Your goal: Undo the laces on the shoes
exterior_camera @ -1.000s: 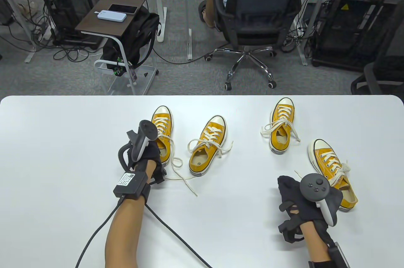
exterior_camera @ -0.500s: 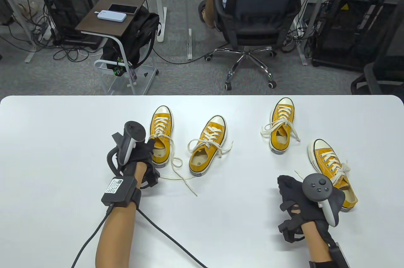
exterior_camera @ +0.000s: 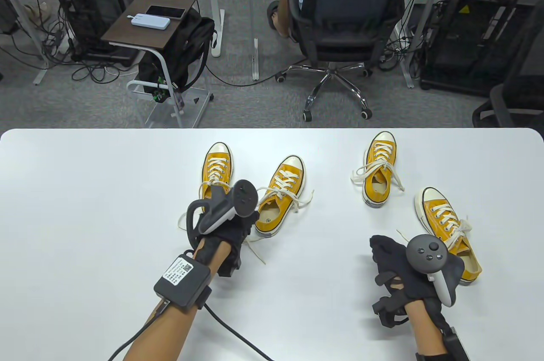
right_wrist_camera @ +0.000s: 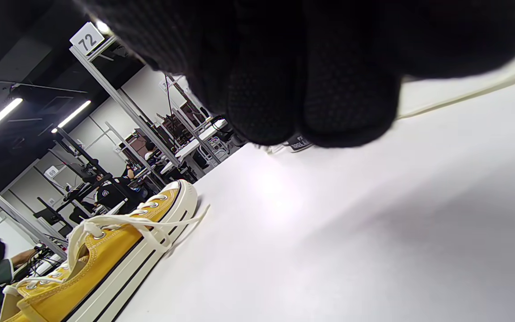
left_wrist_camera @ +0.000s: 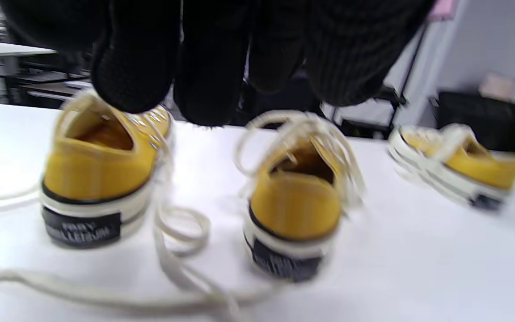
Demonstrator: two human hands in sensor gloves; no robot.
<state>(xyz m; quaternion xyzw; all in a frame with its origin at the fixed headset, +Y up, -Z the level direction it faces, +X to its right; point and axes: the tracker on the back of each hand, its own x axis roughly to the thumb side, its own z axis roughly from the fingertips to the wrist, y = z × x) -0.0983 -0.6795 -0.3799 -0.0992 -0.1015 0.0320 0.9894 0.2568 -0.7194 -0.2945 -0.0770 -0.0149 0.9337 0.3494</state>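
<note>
While the left hand (exterior_camera: pixel 229 231) is hovering over the heels of the two yellow canvas low-top shoes with cream laces, its fingers (left_wrist_camera: pixel 132 67) are hanging straight and together in the left wrist view, gripping nothing. Taking the second yellow shoe (exterior_camera: pixel 280 195) as landmark: the first yellow shoe (exterior_camera: pixel 217 170) is lying just to its left with its cream lace (exterior_camera: pixel 255 252) already trailing loose on the white bench (exterior_camera: pixel 85 208); the third shoe (exterior_camera: pixel 379 170) is well to its right; the fourth (exterior_camera: pixel 446 229) is farther right and nearer the person, beside the right hand (exterior_camera: pixel 414 267). A cream lace (right_wrist_camera: pixel 476 89) is running from under that hand, but whether its fingers are clamping it I cannot tell.

The landmark shoe's bow (exterior_camera: pixel 289 199) is looking tied, so it is probably next. Doing this well is likely meaning pinching one free lace end, not a loop, and drawing it outward while steadying the heel.

Each shoe's long axis is running heel-to-toe, toes pointing away from the person; the landmark is leaning slightly right, the fourth slightly left.
</note>
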